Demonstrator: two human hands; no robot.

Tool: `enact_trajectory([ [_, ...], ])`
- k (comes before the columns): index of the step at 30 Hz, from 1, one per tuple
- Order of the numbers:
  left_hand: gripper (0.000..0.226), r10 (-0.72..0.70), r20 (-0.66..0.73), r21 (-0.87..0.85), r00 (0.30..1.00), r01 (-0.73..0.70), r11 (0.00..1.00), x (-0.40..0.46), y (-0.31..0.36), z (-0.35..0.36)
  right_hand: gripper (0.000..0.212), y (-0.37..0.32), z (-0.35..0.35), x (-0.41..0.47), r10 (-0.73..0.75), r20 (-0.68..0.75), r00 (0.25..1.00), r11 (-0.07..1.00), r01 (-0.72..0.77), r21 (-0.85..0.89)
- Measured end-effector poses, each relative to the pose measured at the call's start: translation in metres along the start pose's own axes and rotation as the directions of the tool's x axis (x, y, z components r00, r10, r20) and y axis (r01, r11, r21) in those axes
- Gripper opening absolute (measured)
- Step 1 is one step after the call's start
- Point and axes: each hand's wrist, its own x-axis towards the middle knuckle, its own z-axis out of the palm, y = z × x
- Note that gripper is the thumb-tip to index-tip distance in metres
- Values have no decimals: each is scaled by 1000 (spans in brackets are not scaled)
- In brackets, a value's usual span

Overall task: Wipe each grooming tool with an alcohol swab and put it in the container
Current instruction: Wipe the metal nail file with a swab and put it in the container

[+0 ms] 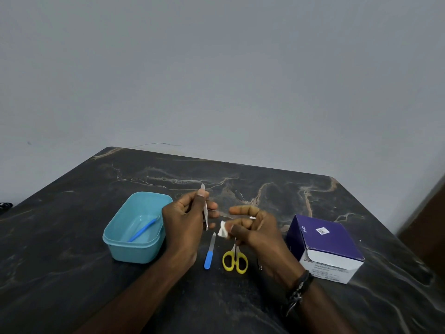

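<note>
A dark table with pale wavy lines stands against a grey wall.

On the left sits a light blue container with no lid on it. A blue tool with a thin handle lies inside it, leaning up against one side.

Just to the right of the container is the left hand. It is lifted above the table, and its fingers and thumb pinch a pair of silver tweezers. The tweezers stand almost straight up, with one end poking out above the fingers.

Below the two hands, a nail file with a blue handle lies flat on the table. Beside it lie small scissors with yellow handles. The tips of the scissors are hidden behind the right hand.

The right hand is also lifted, close to the left one. Its thumb and fingers pinch a small white alcohol swab. The swab is just beside the bottom end of the tweezers. I cannot tell if they touch. A dark bracelet goes round the right wrist.

On the right stands a purple and white box of alcohol swabs, well apart from the container.
</note>
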Motion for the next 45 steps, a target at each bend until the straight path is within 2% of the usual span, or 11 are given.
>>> enact_trajectory([
  [5, 16, -30, 76, 84, 997, 24, 996, -6, -1, 0, 24, 1, -9, 4, -40, -215, 976, 992, 65, 109],
  [9, 20, -32, 110, 183, 993, 11, 983, -7, -8, 2, 23, 2, -9, 5, -33, -243, 969, 991, 63, 118],
  [14, 10, -58, 140, 186, 988, 31, 982, -4, -11, 2, 23, 2, -8, 6, -28, -278, 960, 991, 63, 116],
  [19, 33, -145, 244, 194, 959, 98, 976, -4, -13, 4, 23, 4, -9, 9, -19, -340, 940, 990, 66, 127],
  [38, 31, -87, 390, 166, 917, 23, 986, -9, -17, 4, 22, 4, -10, 8, -25, -349, 937, 987, 79, 141],
  [45, 34, -83, 422, 203, 903, -5, 979, -7, -22, 2, 21, 3, -10, 8, -24, -341, 940, 986, 78, 145],
])
